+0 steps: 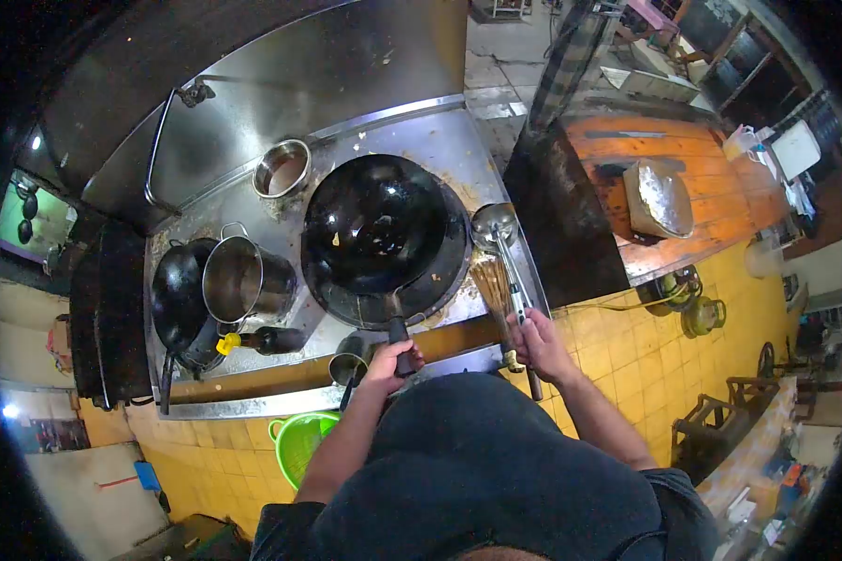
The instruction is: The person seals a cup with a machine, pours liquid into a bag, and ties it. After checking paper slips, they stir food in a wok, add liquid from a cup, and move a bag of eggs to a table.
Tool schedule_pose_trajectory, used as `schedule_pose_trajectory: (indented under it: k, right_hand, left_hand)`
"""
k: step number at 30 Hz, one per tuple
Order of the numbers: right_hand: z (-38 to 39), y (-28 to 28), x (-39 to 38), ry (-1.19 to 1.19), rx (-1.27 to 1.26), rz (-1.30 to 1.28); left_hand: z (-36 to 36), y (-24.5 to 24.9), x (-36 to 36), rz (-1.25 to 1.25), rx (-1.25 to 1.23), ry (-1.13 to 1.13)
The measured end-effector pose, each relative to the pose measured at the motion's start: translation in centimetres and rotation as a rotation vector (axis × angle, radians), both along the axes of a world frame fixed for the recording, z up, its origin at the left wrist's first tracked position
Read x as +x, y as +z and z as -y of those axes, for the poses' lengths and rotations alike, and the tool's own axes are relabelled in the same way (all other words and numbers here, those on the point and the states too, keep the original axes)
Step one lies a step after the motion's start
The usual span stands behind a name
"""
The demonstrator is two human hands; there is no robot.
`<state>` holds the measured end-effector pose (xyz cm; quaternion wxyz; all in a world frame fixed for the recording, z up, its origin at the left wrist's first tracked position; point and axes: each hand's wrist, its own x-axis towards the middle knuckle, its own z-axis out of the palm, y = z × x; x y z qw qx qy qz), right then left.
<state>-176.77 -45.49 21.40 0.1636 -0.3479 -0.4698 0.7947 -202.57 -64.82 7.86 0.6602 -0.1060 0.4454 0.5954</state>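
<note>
My left hand point(393, 365) is wrapped round the handle of a black wok point(374, 210), which sits on the burner of a steel range. The wok's inside is dark and shiny, with a few small food scraps. In my right hand point(541, 348) is the handle of a metal ladle point(503, 245). The ladle's bowl lies over a round metal vessel point(486, 222) at the range's right side; where one ends and the other begins is hard to make out. A bamboo brush point(492, 292) lies just left of the ladle's handle.
Left on the range are a steel pot point(276, 280), a smaller black wok point(171, 290) and a dark bottle with yellow cap point(271, 340). A steel bowl point(282, 168) stands behind. A green basket point(299, 446) is below; a wooden table point(720, 178) holds a lined container point(660, 198).
</note>
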Motion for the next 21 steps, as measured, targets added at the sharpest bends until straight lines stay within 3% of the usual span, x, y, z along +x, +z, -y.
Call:
schedule_pose_trajectory:
  k: [8,13,16,21]
  right_hand:
    - [-0.4,-0.3,2.1,-0.024,0.034,0.008]
    - [-1.9,-1.3,4.7,-0.054,0.006,0.027]
    - [-2.8,-3.5,5.5,-0.076,0.233,0.032]
    - [-3.1,-2.4,5.6,-0.072,0.131,0.071]
  left_hand:
    - [0.0,-0.7,0.6,-0.072,-0.073,0.032]
    - [-0.7,1.7,1.2,-0.076,-0.001,0.069]
    - [-1.0,2.2,1.1,-0.073,-0.012,0.059]
    - [-1.1,1.8,1.1,-0.216,-0.072,0.055]
